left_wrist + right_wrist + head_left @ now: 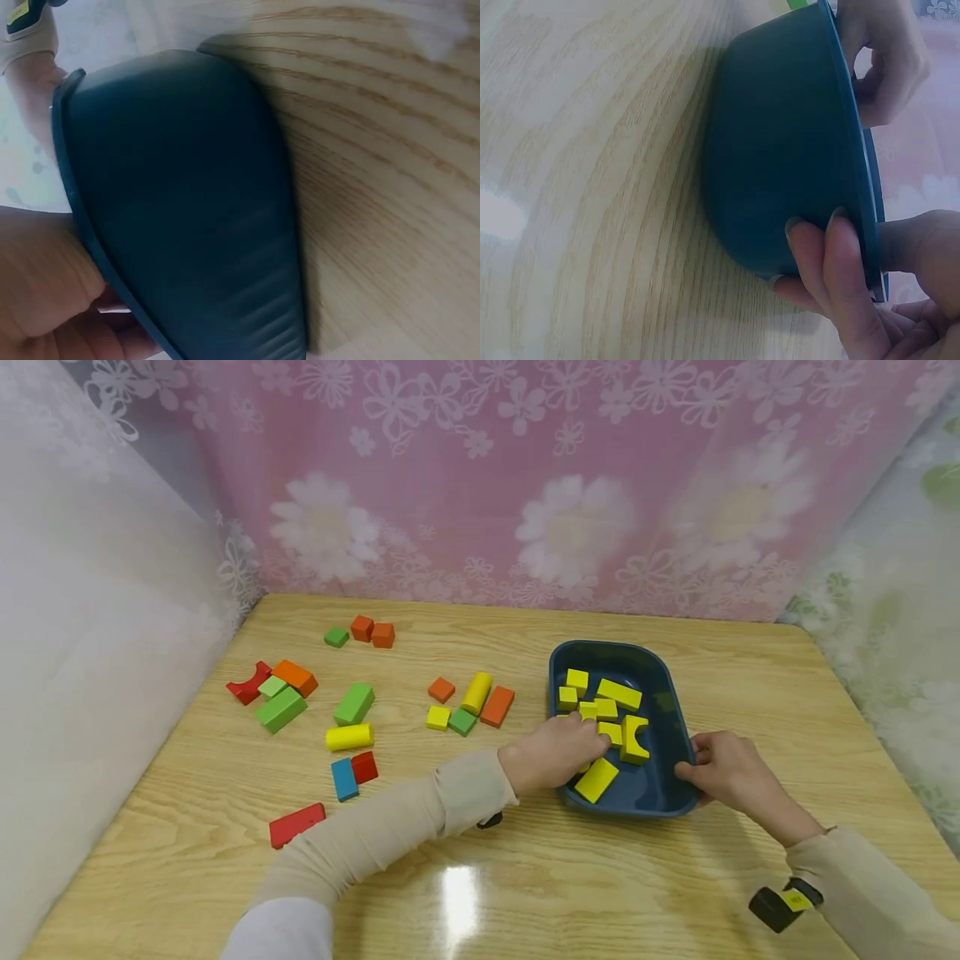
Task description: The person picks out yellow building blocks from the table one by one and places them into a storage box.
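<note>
A dark blue plastic tub (663,781) stands on the table, with several yellow wooden blocks (618,695) inside, among them a notched arch block (632,741). My right hand (735,772) grips the tub's right front corner. In the right wrist view its thumb is inside the rim and its fingers (844,262) lie against the outer wall. My left hand (558,752) reaches over the left rim, bent down among the yellow blocks. Its fingertips are hidden, and I cannot tell whether they hold a block. The left wrist view shows this hand (52,292) over the rim.
Left of the tub lie loose blocks: a yellow cylinder (477,693), an orange block (497,706), a green block (354,703), a blue block (345,779) and others. A red block (297,825) lies beside my left sleeve. A pink floral curtain (450,485) hangs behind the table.
</note>
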`<state>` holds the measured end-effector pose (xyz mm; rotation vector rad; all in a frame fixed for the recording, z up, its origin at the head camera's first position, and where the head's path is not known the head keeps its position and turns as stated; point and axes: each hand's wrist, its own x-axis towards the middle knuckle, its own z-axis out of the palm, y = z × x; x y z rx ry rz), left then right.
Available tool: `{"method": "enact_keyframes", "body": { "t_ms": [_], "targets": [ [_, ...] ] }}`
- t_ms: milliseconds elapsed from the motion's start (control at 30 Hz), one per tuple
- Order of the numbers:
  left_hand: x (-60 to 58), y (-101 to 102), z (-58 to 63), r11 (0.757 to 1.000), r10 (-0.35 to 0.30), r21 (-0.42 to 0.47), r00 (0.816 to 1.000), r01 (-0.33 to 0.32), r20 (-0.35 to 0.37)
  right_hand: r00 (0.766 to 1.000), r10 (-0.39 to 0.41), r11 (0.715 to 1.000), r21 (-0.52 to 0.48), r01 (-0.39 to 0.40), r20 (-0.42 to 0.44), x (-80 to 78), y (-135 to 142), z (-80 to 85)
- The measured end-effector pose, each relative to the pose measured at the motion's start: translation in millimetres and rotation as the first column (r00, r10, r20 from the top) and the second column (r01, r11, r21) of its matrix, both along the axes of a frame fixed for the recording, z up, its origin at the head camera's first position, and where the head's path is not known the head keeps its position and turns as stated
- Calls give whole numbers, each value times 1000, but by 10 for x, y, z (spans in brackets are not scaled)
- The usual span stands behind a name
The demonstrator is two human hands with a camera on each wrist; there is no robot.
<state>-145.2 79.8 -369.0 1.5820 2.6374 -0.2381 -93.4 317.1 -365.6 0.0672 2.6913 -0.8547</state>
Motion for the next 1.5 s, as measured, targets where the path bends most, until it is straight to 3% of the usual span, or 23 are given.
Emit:
{"method": "enact_keyframes", "body": {
  "t_ms": [200,933,1233,1500],
  "targets": [
    [-17,17,0,999,40,30,997,-42,72,1000,-4,1000,8,4,7,-6,-10,11],
    [-34,-70,44,992,43,112,992,-57,122,1000,6,1000,22,-6,-19,3,-17,-19],
    [-47,-180,86,955,65,275,983,-110,169,1000,5,1000,12,-5,-19,9,-22,-23],
    [-123,-387,119,929,129,319,972,-188,198,1000,6,1000,13,-6,-22,8,-8,-32]
  ]
}}
